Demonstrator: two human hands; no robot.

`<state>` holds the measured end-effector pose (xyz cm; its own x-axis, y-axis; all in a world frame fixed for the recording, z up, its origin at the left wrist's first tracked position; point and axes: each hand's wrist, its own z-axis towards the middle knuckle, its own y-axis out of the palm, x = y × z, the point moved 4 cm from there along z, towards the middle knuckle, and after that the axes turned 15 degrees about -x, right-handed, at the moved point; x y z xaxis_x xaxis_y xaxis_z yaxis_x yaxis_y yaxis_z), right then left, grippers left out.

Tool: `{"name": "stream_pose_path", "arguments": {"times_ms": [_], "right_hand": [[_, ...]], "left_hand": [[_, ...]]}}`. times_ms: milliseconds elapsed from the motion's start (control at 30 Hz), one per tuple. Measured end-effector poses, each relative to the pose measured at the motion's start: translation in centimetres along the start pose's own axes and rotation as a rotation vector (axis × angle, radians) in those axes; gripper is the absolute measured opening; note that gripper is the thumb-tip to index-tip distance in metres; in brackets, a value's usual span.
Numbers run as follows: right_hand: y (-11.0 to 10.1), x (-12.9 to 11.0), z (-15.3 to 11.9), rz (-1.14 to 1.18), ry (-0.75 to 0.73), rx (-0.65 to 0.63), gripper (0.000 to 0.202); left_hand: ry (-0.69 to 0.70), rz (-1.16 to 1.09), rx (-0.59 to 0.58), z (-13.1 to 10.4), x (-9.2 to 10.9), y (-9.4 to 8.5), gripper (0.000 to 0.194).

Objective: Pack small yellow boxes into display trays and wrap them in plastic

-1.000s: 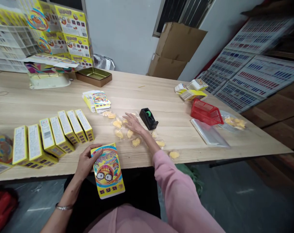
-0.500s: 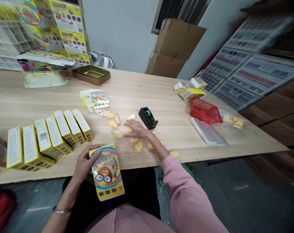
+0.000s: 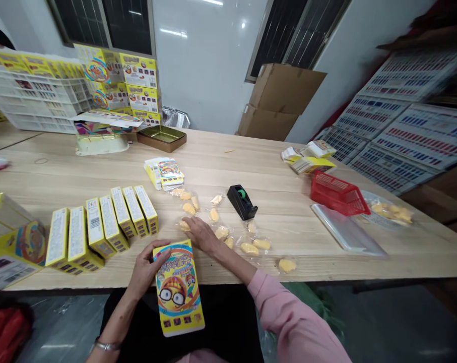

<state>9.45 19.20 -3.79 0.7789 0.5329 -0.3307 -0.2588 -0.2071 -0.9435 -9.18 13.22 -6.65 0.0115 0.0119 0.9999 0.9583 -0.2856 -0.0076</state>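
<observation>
My left hand [image 3: 147, 269] grips a flat-faced yellow carton [image 3: 179, 297] by its upper left edge, thumb across the printed front. The carton, with a cartoon face in glasses, tilts over my lap at the table's edge. My right hand [image 3: 201, 234] is just behind the carton's top, its fingers closed on a clear-wrapped yellow piece [image 3: 185, 226] on the table. More wrapped yellow pieces [image 3: 250, 248] lie scattered around that hand. Several closed yellow cartons [image 3: 95, 222] stand in a row to the left. Flattened cartons [image 3: 170, 170] lie behind the pieces.
A black tape dispenser [image 3: 242, 202] sits right of the pieces. Farther right are a red basket [image 3: 337, 194], clear plastic bags [image 3: 347, 232] and a bag of yellow pieces [image 3: 392, 212]. A brown tin [image 3: 162, 138], a white crate [image 3: 43, 101] and stacked boxes [image 3: 141, 85] stand at the back left.
My right hand has moved left, nearer the carton, from over the middle of the scattered pieces onto one at their left side. My left hand still holds the carton. The head view has tipped upward.
</observation>
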Motion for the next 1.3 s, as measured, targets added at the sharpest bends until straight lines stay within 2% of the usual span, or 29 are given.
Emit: {"name": "stream_pose_path", "arguments": {"times_ms": [100,200,267,333,433,500,600,633,667,733,800,867,967,1000,1100,1167,1200,1233,1300], "right_hand": [[-0.1,0.1,0.1,0.103,0.041,0.085,0.041],[-0.8,0.1,-0.5,0.132,0.041,0.071,0.046],[-1.7,0.0,-1.7,0.151,0.036,0.092,0.050],[-2.8,0.0,-3.8,0.219,0.063,0.185,0.046],[-4.0,0.4,-8.5,0.335,0.092,0.285,0.029],[-4.5,1.4,-12.4,0.301,0.155,0.349,0.026],[-4.7,5.0,-19.4,0.111,0.448,0.499,0.028],[-4.5,6.4,-21.7,0.060,0.564,0.505,0.030],[-4.2,7.9,-23.8,0.035,0.662,0.464,0.040],[-3.1,10.3,-26.8,0.053,0.789,0.295,0.065],[-2.4,11.3,-28.1,0.086,0.853,0.203,0.078],[-2.6,10.3,-27.6,0.099,0.828,0.287,0.078],[-3.0,5.8,-24.0,0.316,0.550,0.452,0.070],[-2.8,3.9,-22.3,0.474,0.426,0.445,0.068],[-1.5,-1.3,-17.7,0.994,0.130,0.318,0.066],[-1.0,-3.2,-15.9,1.138,0.013,0.263,0.068],[-1.2,-3.2,-15.5,1.128,-0.016,0.265,0.068],[-1.6,-2.6,-15.4,1.074,-0.017,0.295,0.065],[-3.3,0.4,-15.8,0.877,0.062,0.426,0.051]], "left_hand": [[0.003,0.016,0.011,0.0,0.2,0.0,0.047],[0.016,0.035,0.028,0.1,0.4,0.0,0.050],[0.027,0.021,0.062,0.1,0.6,0.0,0.052],[0.047,0.025,0.109,-0.1,1.2,0.1,0.051],[0.084,0.093,0.133,-0.9,2.9,0.7,0.046],[0.090,0.149,0.118,-1.4,4.1,1.0,0.044],[0.061,0.210,0.106,-1.7,5.1,1.1,0.044],[0.055,0.225,0.114,-1.6,5.2,1.1,0.045],[0.054,0.235,0.123,-1.5,5.3,1.2,0.046],[0.071,0.251,0.120,-1.1,5.5,1.9,0.046],[0.086,0.270,0.080,-0.6,5.8,3.2,0.045],[0.084,0.277,0.023,-0.2,6.1,4.8,0.043],[0.083,0.253,0.007,0.2,6.9,6.8,0.045],[0.085,0.243,0.008,0.1,7.1,7.3,0.046],[0.113,0.230,-0.018,-0.6,8.0,8.3,0.044],[0.163,0.253,-0.037,-1.5,8.5,7.8,0.041],[0.182,0.277,-0.030,-2.1,8.6,7.1,0.040],[0.188,0.308,-0.010,-2.8,8.7,6.1,0.039],[0.151,0.367,0.061,-4.1,8.4,3.5,0.039]]}}
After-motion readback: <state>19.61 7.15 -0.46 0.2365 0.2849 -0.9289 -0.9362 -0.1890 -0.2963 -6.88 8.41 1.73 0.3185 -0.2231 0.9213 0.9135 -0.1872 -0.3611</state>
